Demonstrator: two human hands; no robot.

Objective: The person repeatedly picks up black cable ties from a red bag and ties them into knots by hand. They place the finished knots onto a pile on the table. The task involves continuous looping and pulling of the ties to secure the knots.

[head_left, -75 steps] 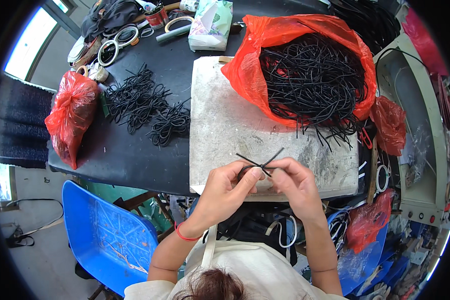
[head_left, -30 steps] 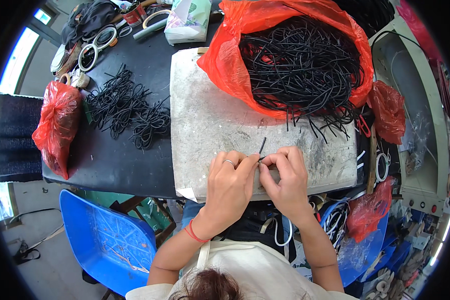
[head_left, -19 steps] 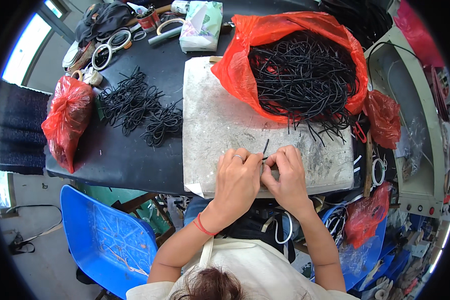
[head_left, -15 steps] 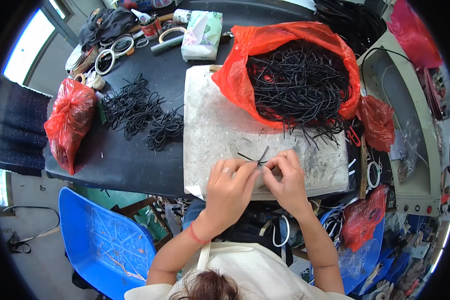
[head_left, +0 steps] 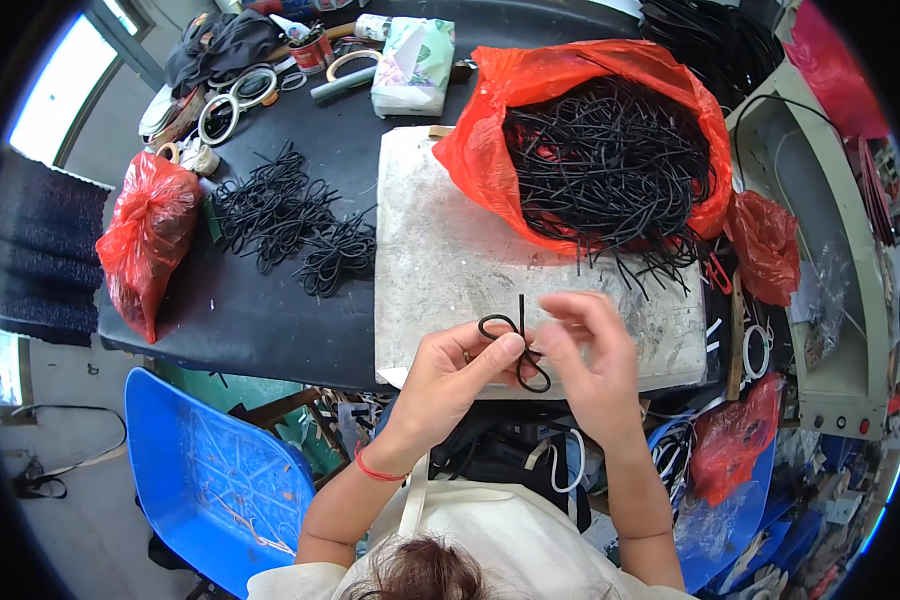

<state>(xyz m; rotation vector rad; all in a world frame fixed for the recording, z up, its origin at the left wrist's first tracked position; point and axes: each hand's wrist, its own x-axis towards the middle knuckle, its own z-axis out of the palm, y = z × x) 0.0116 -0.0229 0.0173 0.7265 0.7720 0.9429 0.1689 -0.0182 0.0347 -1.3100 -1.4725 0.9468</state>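
Note:
My left hand point(head_left: 440, 378) pinches a black cord point(head_left: 521, 312) between thumb and fingers, just above the near part of a worn white board point(head_left: 450, 240). The cord is bent into a bow shape: one loop at the upper left, another at the lower right, and a straight end pointing up. Close to the cord's right side is my right hand point(head_left: 602, 365), its fingers apart and somewhat smeared by motion. Beyond both hands, an opened red plastic bag point(head_left: 470, 135) is full of loose black cords point(head_left: 610, 150), some spilling over its near rim onto the board.
Looped black cords point(head_left: 280, 215) lie in a pile left of the board. A tied red bag point(head_left: 150, 235) sits at the table's left edge. Tape rolls point(head_left: 218, 120) and a tissue pack point(head_left: 413, 65) stand farther back. Below left is a blue plastic tub point(head_left: 210, 480).
The cord, earlier showing crossed ends between both hands, now shows two loops in my left hand. My right hand has moved away from it and its fingers have spread.

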